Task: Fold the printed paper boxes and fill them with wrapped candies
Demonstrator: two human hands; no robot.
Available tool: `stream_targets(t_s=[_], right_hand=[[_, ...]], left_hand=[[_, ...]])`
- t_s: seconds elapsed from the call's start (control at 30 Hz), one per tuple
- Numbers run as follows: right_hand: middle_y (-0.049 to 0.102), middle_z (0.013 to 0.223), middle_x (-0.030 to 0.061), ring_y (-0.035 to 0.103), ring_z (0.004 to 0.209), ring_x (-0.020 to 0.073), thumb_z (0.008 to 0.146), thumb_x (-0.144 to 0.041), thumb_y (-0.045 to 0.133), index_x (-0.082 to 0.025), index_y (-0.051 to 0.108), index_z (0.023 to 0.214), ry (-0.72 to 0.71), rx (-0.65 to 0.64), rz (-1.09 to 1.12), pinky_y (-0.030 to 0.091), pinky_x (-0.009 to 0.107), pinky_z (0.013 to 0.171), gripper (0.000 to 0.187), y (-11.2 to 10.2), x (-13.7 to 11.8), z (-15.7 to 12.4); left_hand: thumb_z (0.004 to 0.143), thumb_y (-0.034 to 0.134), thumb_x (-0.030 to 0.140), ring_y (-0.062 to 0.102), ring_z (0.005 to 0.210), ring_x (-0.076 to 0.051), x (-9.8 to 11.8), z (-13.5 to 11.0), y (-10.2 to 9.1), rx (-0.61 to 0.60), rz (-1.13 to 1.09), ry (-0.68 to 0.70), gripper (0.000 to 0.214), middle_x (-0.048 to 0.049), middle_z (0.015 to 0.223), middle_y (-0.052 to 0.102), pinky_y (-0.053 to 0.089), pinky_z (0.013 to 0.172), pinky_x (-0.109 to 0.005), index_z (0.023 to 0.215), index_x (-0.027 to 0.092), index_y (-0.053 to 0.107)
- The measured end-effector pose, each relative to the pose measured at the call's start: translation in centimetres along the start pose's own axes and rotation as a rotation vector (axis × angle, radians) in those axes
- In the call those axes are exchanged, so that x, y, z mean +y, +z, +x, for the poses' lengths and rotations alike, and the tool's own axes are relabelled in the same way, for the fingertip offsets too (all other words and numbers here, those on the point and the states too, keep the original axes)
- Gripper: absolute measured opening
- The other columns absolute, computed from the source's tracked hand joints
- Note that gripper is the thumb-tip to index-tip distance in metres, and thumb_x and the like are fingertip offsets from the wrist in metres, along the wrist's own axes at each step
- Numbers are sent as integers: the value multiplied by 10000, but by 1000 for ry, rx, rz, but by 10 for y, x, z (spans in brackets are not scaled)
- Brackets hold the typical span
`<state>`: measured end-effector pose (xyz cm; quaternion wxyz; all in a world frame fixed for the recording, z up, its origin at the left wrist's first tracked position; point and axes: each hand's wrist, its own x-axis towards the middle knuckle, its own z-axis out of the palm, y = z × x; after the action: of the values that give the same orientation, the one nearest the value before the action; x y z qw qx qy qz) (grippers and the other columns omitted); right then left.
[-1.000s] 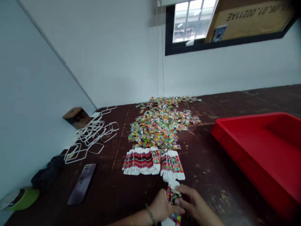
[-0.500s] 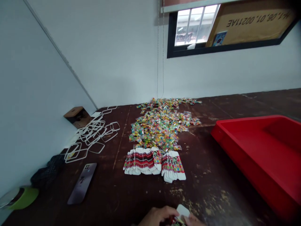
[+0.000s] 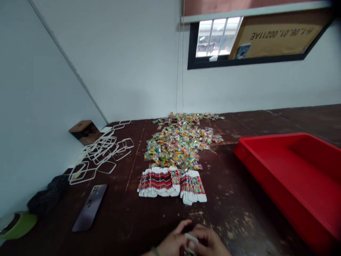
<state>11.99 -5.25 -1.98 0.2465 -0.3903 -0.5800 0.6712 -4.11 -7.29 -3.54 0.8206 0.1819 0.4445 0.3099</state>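
Note:
At the bottom edge, my left hand (image 3: 173, 243) and my right hand (image 3: 209, 242) meet around a small printed carton (image 3: 191, 237). Both hands are closed on it, and the right fingers press over its white end. Most of the carton is hidden by my fingers and cut off by the frame. Farther up the table lie two rows of flat, overlapping printed cartons, a longer left row (image 3: 159, 182) and a shorter right row (image 3: 192, 186). Right behind them spreads a heap of small clear packets with colourful candies (image 3: 176, 145).
A deep red tray (image 3: 266, 174) stands on the right. To the left lie a phone (image 3: 90, 208), loose white bands (image 3: 102, 149), a brown box (image 3: 85, 131), a dark mesh bundle (image 3: 49, 195) and a green round object (image 3: 20, 227). The wall bounds the table's back.
My hands have come closer together and risen slightly in view. The right fingers now cover more of the carton's white end. The whole view has shifted a little.

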Motion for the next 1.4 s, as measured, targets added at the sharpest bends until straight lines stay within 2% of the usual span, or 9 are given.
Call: stream_targets(t_s=[0.23, 0.47, 0.57, 0.67, 0.87, 1.0, 1.07, 1.17, 1.4], right_hand=[[631, 834, 65, 593, 755, 182, 809, -489, 587, -181, 750, 841, 8, 76, -117, 484, 289, 683, 350, 1, -25, -8], [633, 1008, 79, 551, 952, 182, 910, -262, 471, -245, 647, 1136, -344, -147, -655, 447, 293, 814, 288, -5, -36, -26], [666, 954, 36, 577, 909, 154, 901, -201, 467, -255, 694, 984, -442, -241, -695, 451, 260, 804, 248, -41, -45, 16], [664, 1040, 65, 549, 977, 195, 833, -95, 463, -220, 676, 997, -408, 171, -914, 430, 322, 851, 297, -101, -54, 88], [676, 941, 100, 544, 928, 229, 756, -107, 535, -168, 651, 916, -342, 372, -911, 397, 362, 852, 207, -177, -47, 154], [651, 885, 91, 565, 732, 181, 896, -221, 372, -144, 549, 1065, -263, 561, -805, 443, 304, 685, 257, -152, -34, 103], [648, 798, 36, 548, 597, 136, 925, -302, 372, -165, 531, 1070, -235, 465, -696, 427, 242, 568, 255, -124, -34, 70], [645, 721, -13, 556, 572, 108, 884, -356, 510, -188, 580, 930, -210, 199, -477, 400, 196, 533, 188, -88, -45, 34], [651, 890, 42, 590, 801, 153, 888, -259, 533, -222, 677, 948, -344, 91, -742, 435, 250, 711, 161, -80, -61, 13]], left_hand=[[594, 660, 173, 558, 1028, -227, 9, -22, -5, -234, -179, -52, 682, -106, 1172, 580, 371, 912, -351, 1260, 184, 513], [694, 666, 230, 498, 1116, -237, 14, -24, -8, -254, 456, 145, 739, -108, 1253, 541, 357, 954, -342, 1379, 183, 390], [682, 605, 140, 544, 992, -194, 35, -27, -1, -151, 734, 243, 710, -74, 1066, 628, 394, 897, -304, 1363, 162, 406], [646, 590, 112, 559, 787, -147, 64, -37, -7, -59, 1027, 181, 651, -15, 855, 650, 413, 777, -252, 1288, 172, 499], [616, 696, 252, 537, 615, -132, 94, -48, -41, -4, 1130, -41, 220, 18, 655, 579, 414, 584, -232, 771, 152, 576], [751, 623, 358, 619, 786, -171, 93, -28, -32, -20, 552, -2, 432, -83, 1022, 608, 509, 601, -288, 1116, 201, 452], [743, 648, 330, 620, 850, -182, 87, -13, -18, -42, 434, 58, 510, -103, 1074, 589, 532, 646, -307, 1186, 199, 434], [691, 705, 279, 621, 860, -192, 73, 8, 2, -74, 407, 83, 529, -119, 1081, 590, 538, 631, -284, 1161, 166, 491], [650, 715, 220, 603, 729, -159, 55, 21, 24, -167, 478, 57, 582, -68, 920, 609, 514, 492, -224, 1179, 154, 479]])
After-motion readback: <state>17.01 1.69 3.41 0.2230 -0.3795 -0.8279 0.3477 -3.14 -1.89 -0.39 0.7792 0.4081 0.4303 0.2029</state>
